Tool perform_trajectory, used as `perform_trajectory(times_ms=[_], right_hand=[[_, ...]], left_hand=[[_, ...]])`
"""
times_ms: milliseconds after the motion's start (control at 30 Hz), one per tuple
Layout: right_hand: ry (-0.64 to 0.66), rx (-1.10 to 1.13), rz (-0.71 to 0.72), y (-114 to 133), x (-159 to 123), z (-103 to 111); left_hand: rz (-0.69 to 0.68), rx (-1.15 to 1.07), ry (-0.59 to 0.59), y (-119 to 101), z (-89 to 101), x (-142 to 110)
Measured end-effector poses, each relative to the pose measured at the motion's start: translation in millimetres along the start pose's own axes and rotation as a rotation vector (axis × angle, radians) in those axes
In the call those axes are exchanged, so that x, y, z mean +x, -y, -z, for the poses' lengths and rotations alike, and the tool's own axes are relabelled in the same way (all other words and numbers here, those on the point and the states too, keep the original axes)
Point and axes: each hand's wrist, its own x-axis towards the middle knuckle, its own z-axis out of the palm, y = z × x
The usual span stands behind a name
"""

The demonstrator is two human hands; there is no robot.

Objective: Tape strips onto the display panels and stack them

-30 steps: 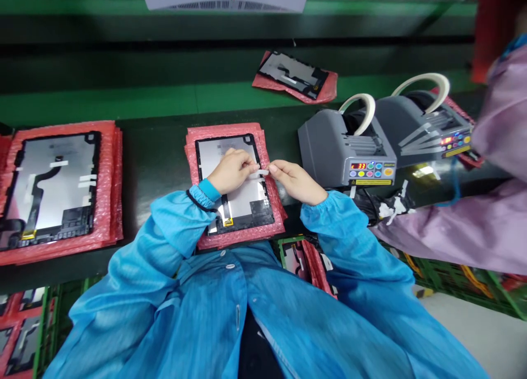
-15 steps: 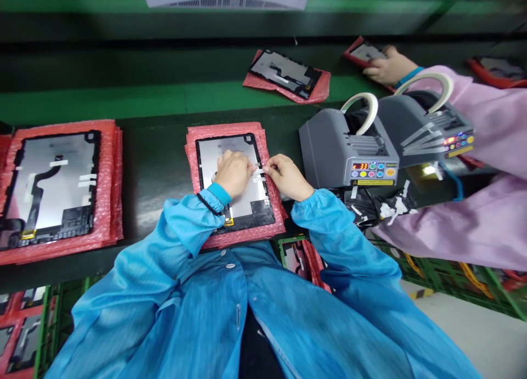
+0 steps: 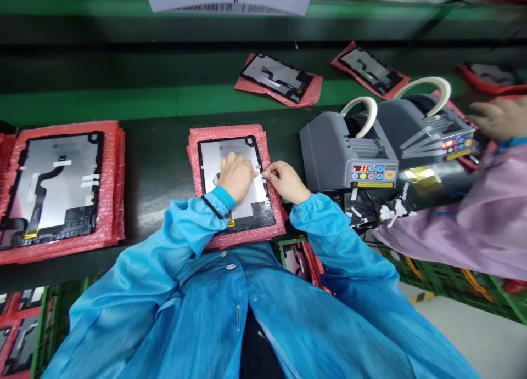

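Note:
A tablet screen (image 3: 250, 206), back side up with a silver panel and black edges, lies on pink bubble wrap bags (image 3: 228, 131) in front of me. My left hand (image 3: 236, 177) rests over its middle, fingers curled together and tips near the right edge. Whether those fingers pinch something or only press is hidden. My right hand (image 3: 287, 181) comes in from the right, thumb and forefinger pinched on the end of a small strip of white tape (image 3: 259, 176) at the screen's right edge.
Another screen (image 3: 61, 176) on stacked bubble wrap lies to the left. Two grey tape dispensers (image 3: 329, 148) stand to the right. Further screens (image 3: 280, 77) lie along the back. A co-worker's hand (image 3: 500, 118) and pink sleeve are at far right. A green crate (image 3: 43, 329) sits below left.
My hands stay at the screen's right edge, with only slight finger movement. The co-worker's hand has left a screen at the back and drawn nearer, to the right. The back screens have shifted left.

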Motion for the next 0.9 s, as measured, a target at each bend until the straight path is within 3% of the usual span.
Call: perform_trajectory(times_ms=[100,233,333,433,533,633,700,800,900], right_hand=[[-0.024,0.122,-0.126,-3.4,-5.3,-1.8],[-0.176,0.315,-0.178,-6.8,-15.7,-3.3],[-0.24,0.364,-0.151,-7.0,-19.5,-6.8],[-0.165,0.309,-0.2,-4.8,-17.5,-10.2],[-0.125,0.152,-0.107,2.7,-15.4,-10.2],[-0.274,0.001,0.055,13.6,-16.9,-8.0],[-0.313,0.055,0.029,19.2,-17.4,-7.8],[-0.178,0.317,-0.126,22.4,-13.3,-10.9],[-0.026,0.456,-0.147,23.1,-7.9,-12.5]], left_hand=[[0.021,-0.004,0.018,-3.6,3.3,0.6],[0.085,-0.089,-0.027,1.8,15.7,-1.9],[0.168,-0.146,-0.165,24.0,29.3,-17.5],[0.304,-0.154,-0.315,56.7,36.7,-44.0],[0.433,-0.26,-0.223,79.4,31.1,-67.8],[0.483,-0.378,-0.181,84.1,17.8,-77.5],[0.522,-0.478,-0.221,83.1,9.9,-77.5],[0.581,-0.62,-0.271,83.0,1.9,-75.0],[0.615,-0.728,-0.3,82.7,-4.4,-72.7]])
